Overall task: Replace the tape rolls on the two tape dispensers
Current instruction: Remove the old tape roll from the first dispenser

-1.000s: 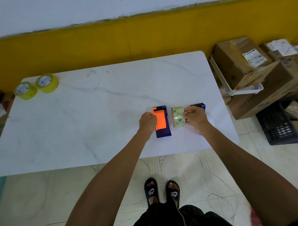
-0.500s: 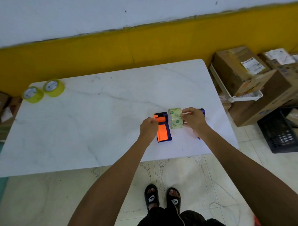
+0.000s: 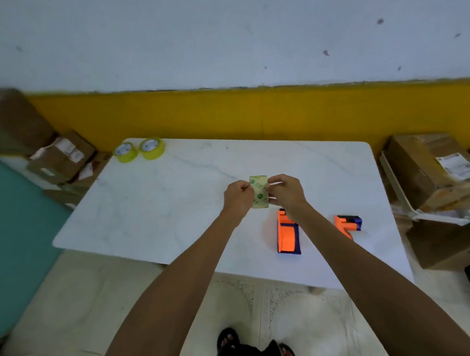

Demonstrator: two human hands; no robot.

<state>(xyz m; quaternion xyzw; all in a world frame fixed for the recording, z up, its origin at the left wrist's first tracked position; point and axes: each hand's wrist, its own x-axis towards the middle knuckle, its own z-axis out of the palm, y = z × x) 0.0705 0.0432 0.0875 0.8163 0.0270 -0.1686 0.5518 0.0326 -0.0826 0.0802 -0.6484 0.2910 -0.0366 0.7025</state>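
Both hands hold a pale, nearly spent tape roll [image 3: 259, 191] with green printing, raised above the middle of the white marble table [image 3: 159, 202]. My left hand [image 3: 237, 196] pinches its left side and my right hand [image 3: 284, 193] its right side. An orange and purple tape dispenser [image 3: 287, 236] lies flat on the table under my right forearm. A second orange and purple dispenser [image 3: 348, 224] lies further right. Two full yellow tape rolls [image 3: 139, 149] sit side by side at the table's far left corner.
Cardboard boxes [image 3: 432, 169] and a white tray are stacked to the right of the table. More boxes [image 3: 60, 158] sit on the floor at the far left. A yellow and white wall runs behind. My sandalled feet [image 3: 252, 344] stand on a tiled floor.
My left hand left the dispenser and joined the right on the pale roll, which both hands lifted away leftward. The view swung up, and the second dispenser is uncovered.
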